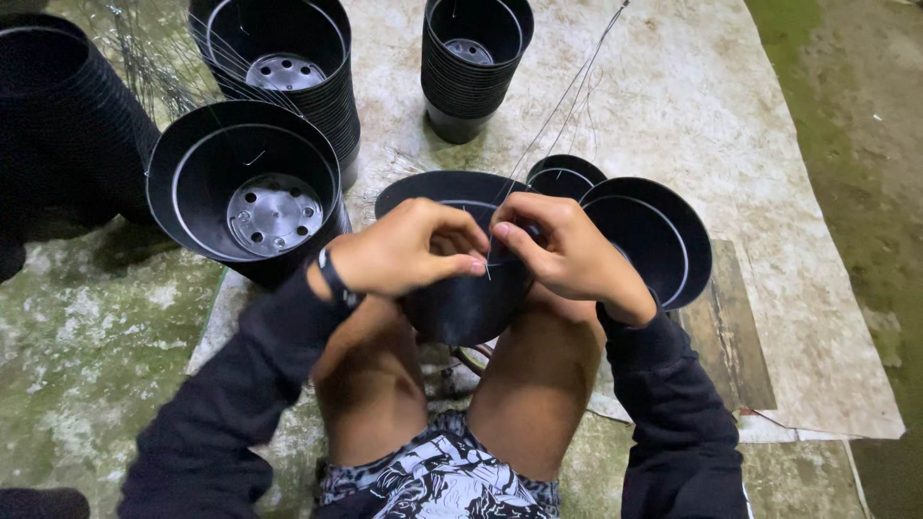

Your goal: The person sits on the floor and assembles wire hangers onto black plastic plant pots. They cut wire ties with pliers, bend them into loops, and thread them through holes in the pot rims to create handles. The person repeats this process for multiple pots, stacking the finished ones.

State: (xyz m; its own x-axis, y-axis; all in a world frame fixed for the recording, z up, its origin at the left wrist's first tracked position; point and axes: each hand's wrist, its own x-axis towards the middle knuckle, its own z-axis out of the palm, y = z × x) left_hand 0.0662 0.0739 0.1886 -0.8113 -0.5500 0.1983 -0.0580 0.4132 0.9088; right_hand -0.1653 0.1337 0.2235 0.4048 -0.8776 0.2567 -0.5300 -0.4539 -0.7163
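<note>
A black plastic pot [465, 298] rests between my bare knees, tilted away from me. My left hand [404, 248] and my right hand [562, 248] meet over its near rim, fingertips pinched on thin metal wire [553, 120] that runs up and away to the top of the view. Both hands touch the pot's rim. Two more black pots [654, 235] hang or lean just right of my right hand, the wire strands rising from them.
Stacks of black pots stand at the back: one tilted stack at left [245, 187], one behind it [288, 58], one at centre back [473, 62], a big stack at far left [58, 106]. A pale worn sheet [692, 106] covers the mossy concrete floor.
</note>
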